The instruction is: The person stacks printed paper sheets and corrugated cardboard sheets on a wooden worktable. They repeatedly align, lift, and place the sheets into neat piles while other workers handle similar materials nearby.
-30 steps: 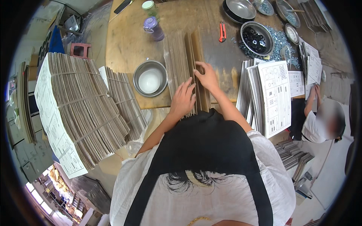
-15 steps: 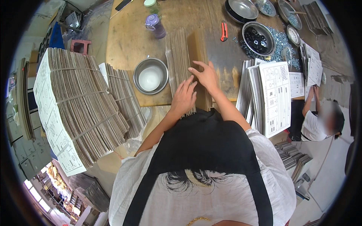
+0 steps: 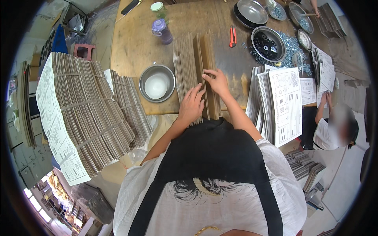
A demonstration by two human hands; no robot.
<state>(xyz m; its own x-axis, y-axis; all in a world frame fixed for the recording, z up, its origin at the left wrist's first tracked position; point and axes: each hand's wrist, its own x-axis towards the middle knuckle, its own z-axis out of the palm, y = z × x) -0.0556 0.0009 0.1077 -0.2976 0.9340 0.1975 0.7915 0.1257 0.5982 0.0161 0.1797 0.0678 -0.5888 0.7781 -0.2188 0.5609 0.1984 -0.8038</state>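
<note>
A row of cardboard sheets [image 3: 184,59] stands on edge on the table in front of me. My left hand [image 3: 192,104] lies on the top edges of this row, fingers stretched out and holding nothing. At the row's right side, one cardboard sheet [image 3: 198,53] stands apart from the rest, with a gap beside it. Thumb and forefinger of my right hand [image 3: 217,83] are closed on the upper edge of a sheet by that gap. More brown cardboard shows beneath my right hand.
Left of the row stands a steel bowl [image 3: 141,87] with a white bowl [image 3: 156,86] inside. A purple bottle [image 3: 162,32] and red cutter [image 3: 232,36] lie beyond. Printed card stacks flank me: strapped bundle [image 3: 92,114] left, loose stack [image 3: 285,106] right. A co-worker [image 3: 325,131] sits right.
My right hand has come onto a sheet's edge, its fingers closing. A sheet has parted from the row, leaving a gap. My left hand has barely moved.
</note>
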